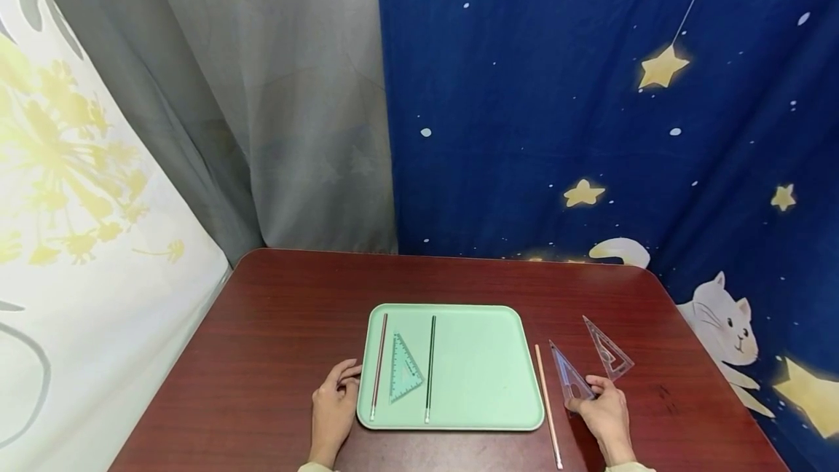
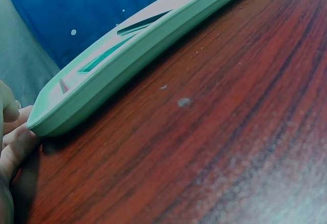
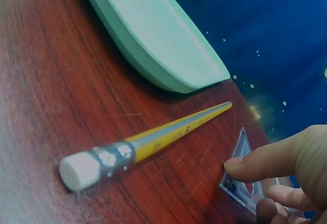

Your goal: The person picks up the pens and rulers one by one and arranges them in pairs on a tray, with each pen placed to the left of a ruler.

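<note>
My right hand (image 1: 604, 412) pinches a clear triangular set square (image 1: 564, 370) between thumb and fingers, to the right of the tray. In the right wrist view, the thumb lies on the upper face of this set square (image 3: 240, 183), with fingertips at its far side. A second clear set square (image 1: 599, 337) lies just beyond that hand. On the left, my left hand (image 1: 334, 406) rests on the table, its fingertips at the left rim of the pale green tray (image 1: 485, 370). In the left wrist view, these fingers (image 2: 20, 139) meet the tray's corner.
Inside the tray lie a dark red pencil (image 1: 379, 366), a green-looking set square (image 1: 396, 377) and a dark green pencil (image 1: 430, 370). A yellow pencil (image 3: 179, 127) with a white eraser lies between tray and right hand. Curtains hang behind the brown table (image 1: 301, 290).
</note>
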`<state>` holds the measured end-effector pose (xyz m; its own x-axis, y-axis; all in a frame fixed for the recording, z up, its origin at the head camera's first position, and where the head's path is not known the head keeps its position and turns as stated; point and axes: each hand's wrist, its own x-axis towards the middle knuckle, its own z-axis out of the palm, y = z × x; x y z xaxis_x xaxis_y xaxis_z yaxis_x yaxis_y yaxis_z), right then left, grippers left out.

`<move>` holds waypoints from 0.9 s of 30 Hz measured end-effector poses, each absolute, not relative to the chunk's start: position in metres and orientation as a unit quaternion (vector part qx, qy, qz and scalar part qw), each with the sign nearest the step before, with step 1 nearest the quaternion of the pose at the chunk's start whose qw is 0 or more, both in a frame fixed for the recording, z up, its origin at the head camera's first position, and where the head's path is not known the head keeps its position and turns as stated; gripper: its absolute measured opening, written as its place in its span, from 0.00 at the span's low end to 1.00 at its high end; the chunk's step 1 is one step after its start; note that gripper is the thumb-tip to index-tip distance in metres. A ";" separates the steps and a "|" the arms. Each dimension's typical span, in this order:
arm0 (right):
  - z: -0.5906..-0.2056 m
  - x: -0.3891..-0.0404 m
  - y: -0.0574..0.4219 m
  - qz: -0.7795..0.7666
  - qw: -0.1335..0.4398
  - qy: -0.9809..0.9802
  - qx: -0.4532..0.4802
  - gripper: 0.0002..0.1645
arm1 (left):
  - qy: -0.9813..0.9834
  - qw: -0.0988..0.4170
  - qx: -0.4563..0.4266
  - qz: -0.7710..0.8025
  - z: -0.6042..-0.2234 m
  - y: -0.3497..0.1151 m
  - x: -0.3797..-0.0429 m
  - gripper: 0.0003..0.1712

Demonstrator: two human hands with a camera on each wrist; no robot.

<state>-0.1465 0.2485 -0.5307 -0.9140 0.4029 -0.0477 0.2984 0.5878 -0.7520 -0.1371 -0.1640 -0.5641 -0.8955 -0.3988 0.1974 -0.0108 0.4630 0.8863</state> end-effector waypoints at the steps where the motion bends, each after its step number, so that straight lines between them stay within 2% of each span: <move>1: -0.531 -0.147 0.248 0.407 0.061 -0.890 -0.197 0.39 | -0.834 0.192 0.124 -0.502 -0.564 -0.164 -0.137 0.18; 7: -0.528 -0.147 0.246 0.402 0.039 -0.893 -0.198 0.40 | -0.837 0.194 0.124 -0.497 -0.564 -0.164 -0.137 0.18; 13: -0.525 -0.146 0.244 0.418 0.025 -0.883 -0.212 0.33 | -0.834 0.201 0.119 -0.501 -0.563 -0.163 -0.138 0.18; 19: -0.527 -0.144 0.243 0.555 0.012 -0.801 -0.224 0.21 | -0.832 0.212 0.113 -0.501 -0.563 -0.162 -0.138 0.17; 23: -0.529 -0.144 0.244 0.654 -0.009 -0.725 -0.217 0.19 | -0.831 0.214 0.114 -0.500 -0.562 -0.162 -0.138 0.17; 27: -0.530 -0.144 0.244 0.688 -0.023 -0.694 -0.214 0.18 | -0.832 0.202 0.120 -0.503 -0.562 -0.163 -0.138 0.17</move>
<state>-0.1439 0.2443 -0.5300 -0.9075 0.2646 -0.3262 0.3285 -0.0369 -0.9438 -0.1377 -0.1631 -0.5618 -0.8899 -0.4027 0.2143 0.0029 0.4647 0.8854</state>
